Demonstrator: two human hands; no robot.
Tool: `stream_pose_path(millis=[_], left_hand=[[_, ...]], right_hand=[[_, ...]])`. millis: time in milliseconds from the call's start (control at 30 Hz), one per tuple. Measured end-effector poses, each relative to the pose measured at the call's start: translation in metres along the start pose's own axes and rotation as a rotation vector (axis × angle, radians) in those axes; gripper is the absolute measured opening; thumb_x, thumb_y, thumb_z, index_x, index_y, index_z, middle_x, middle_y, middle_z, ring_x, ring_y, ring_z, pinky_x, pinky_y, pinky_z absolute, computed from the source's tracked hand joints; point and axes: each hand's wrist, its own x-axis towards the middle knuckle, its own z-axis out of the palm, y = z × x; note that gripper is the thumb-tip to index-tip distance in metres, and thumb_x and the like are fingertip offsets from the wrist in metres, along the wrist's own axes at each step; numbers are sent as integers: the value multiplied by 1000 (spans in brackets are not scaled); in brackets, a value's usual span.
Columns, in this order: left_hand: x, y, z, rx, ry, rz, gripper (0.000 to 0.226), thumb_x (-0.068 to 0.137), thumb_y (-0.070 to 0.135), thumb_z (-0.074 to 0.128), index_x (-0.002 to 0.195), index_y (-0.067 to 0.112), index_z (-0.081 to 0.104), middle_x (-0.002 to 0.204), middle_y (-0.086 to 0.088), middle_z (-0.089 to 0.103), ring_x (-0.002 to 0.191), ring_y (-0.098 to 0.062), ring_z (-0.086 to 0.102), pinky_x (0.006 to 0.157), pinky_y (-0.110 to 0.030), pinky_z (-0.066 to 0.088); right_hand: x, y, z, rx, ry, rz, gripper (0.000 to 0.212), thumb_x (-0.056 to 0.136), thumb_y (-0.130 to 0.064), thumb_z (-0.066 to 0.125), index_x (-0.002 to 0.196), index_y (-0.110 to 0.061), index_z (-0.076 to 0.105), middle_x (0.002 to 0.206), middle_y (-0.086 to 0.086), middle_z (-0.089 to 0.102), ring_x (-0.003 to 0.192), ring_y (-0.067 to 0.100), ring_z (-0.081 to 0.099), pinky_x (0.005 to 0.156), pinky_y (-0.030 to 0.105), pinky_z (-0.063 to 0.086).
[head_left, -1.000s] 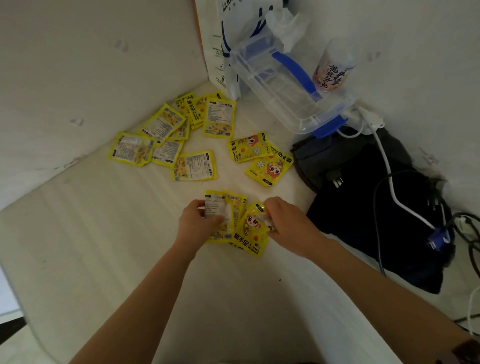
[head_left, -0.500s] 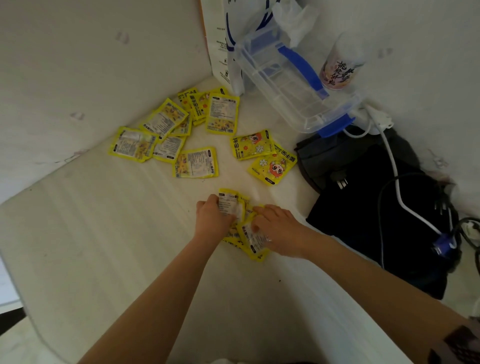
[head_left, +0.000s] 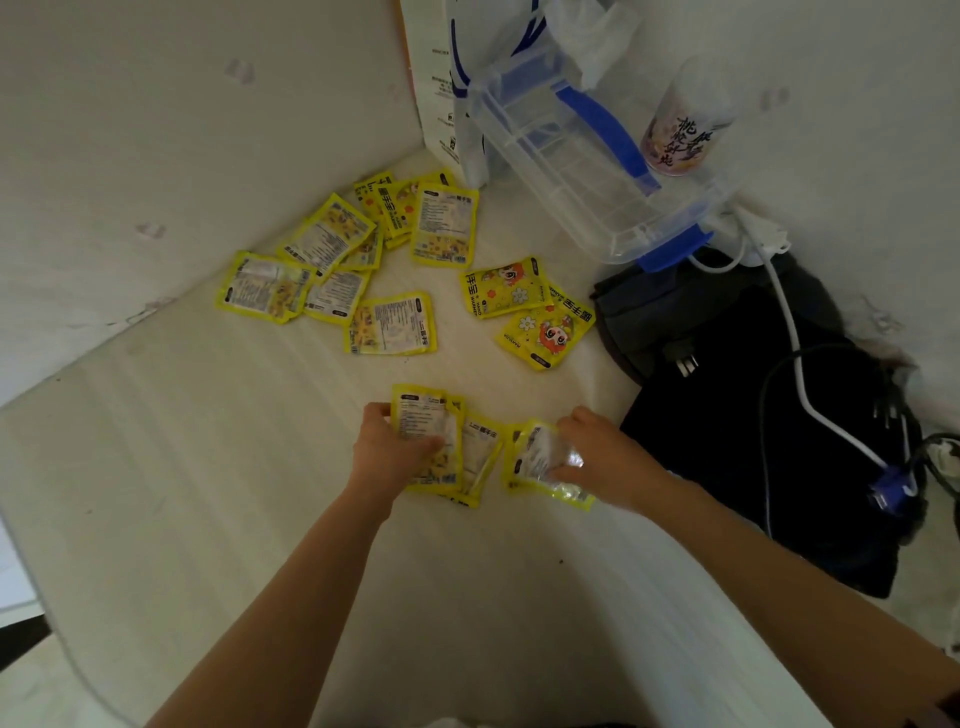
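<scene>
Head view: fingertips partly hidden, the left hand (head_left: 395, 452) grips a stack of yellow packets (head_left: 423, 415); the right hand (head_left: 610, 457) pinches a glare-blurred single packet (head_left: 540, 454), now pulled rightward, apart from the stack.

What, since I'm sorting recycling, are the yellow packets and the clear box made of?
The packets: thin glossy film, likely plastic or foil laminate; the one in the right hand shows glare. The box: hard clear plastic, smooth; things behind show through its walls. Its handle: opaque blue plastic, seemingly.
</scene>
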Motion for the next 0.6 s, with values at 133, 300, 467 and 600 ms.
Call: stream_pose_path(millis=[133, 300, 467, 600], left_hand=[[4, 9, -8, -46, -48, 26, 34, 72, 10, 81, 100, 14, 63, 96, -4, 70, 82, -18, 68, 65, -30, 56], [23, 52, -2, -80, -72, 105, 25, 73, 10, 79, 94, 16, 67, 93, -5, 72, 81, -18, 69, 67, -32, 58], [61, 111, 17, 54, -43, 289, 32, 74, 17, 79, 102, 11, 66, 98, -7, 70, 89, -24, 68, 77, -42, 59], [87, 139, 38, 189, -10, 381, 37, 76, 19, 75, 108, 7, 61, 104, -10, 67, 93, -25, 63, 71, -31, 45]], right_hand=[[11, -4, -25, 563, 237, 253, 34, 80, -22, 75, 106, -3, 64, 96, 8, 62, 78, 16, 59, 61, 21, 48], [46, -16, -57, 1179, 365, 521, 33, 86, -13, 68, 116, 1, 62, 95, 8, 65, 68, 13, 61, 62, 25, 53], [92, -27, -68, 1151, 484, 671, 35, 88, -21, 66, 117, -2, 60, 110, 11, 66, 92, 27, 66, 75, 35, 55], [108, -32, -65, 984, 531, 748, 42, 86, -30, 66, 116, -2, 59, 117, 18, 63, 104, 36, 61, 90, 45, 52]])
